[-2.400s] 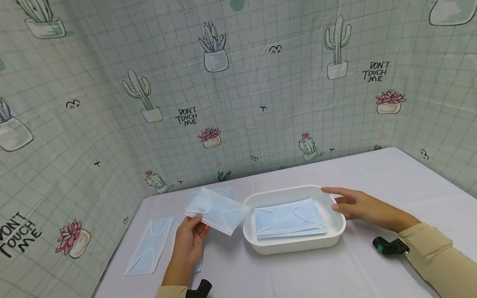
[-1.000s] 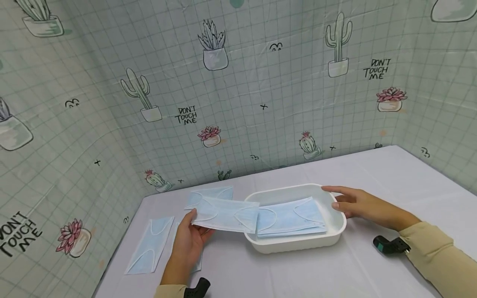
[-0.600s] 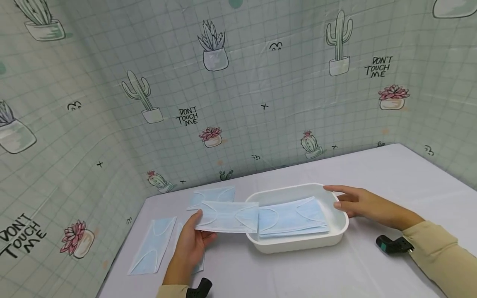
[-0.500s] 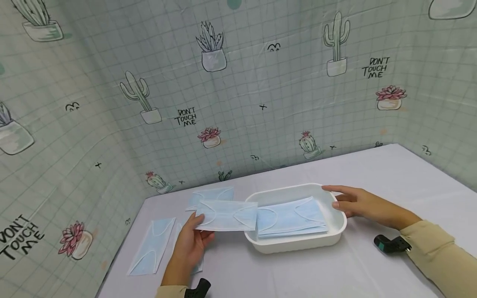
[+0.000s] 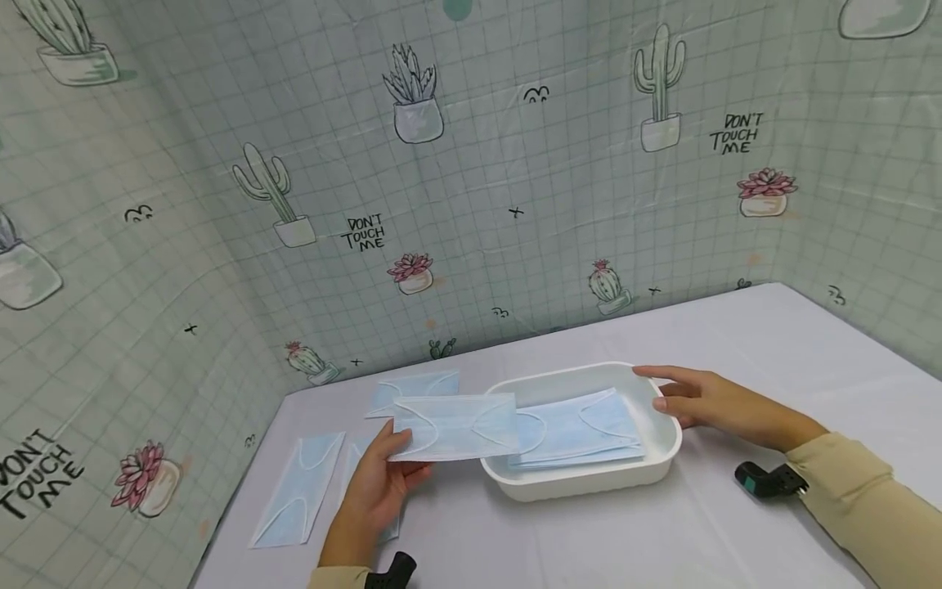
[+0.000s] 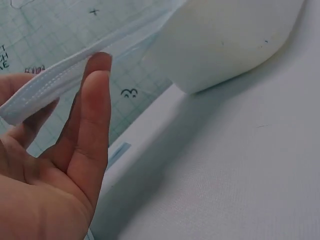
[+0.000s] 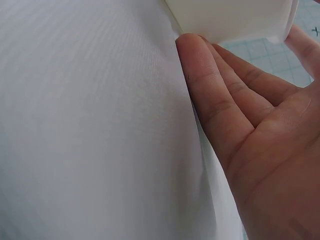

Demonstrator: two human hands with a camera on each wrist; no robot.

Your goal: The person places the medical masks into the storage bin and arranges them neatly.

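With the white tray (image 5: 589, 486) as the clock's centre and twelve pointing away from the person, the left hand (image 5: 379, 487) is reaching in from between eight and nine o'clock, its thumb pressing on top of a pale blue mask (image 5: 459, 425) and its fingers supporting it from beneath, so the grip is narrow and holding that mask by its outer end. The held mask is hovering at nine o'clock, its inner end overlapping the tray's rim and the edge of a mask stack (image 5: 581, 429) that is lying flat inside the tray; whether it is touching either, one cannot tell. The right hand (image 5: 706, 405) is gripping the tray lightly at three o'clock, fingertips meeting its rim and other fingers reaching below. On the white tablecloth (image 5: 545, 544), a loose mask (image 5: 415, 384) is lying toward ten o'clock, partly covered from sight, a second mask (image 5: 298, 491) is lying farther out between eight and nine, and a third mask (image 5: 390, 528) is showing partly behind the left hand. A cactus-print cloth (image 5: 486, 180) is hanging beyond twelve o'clock.
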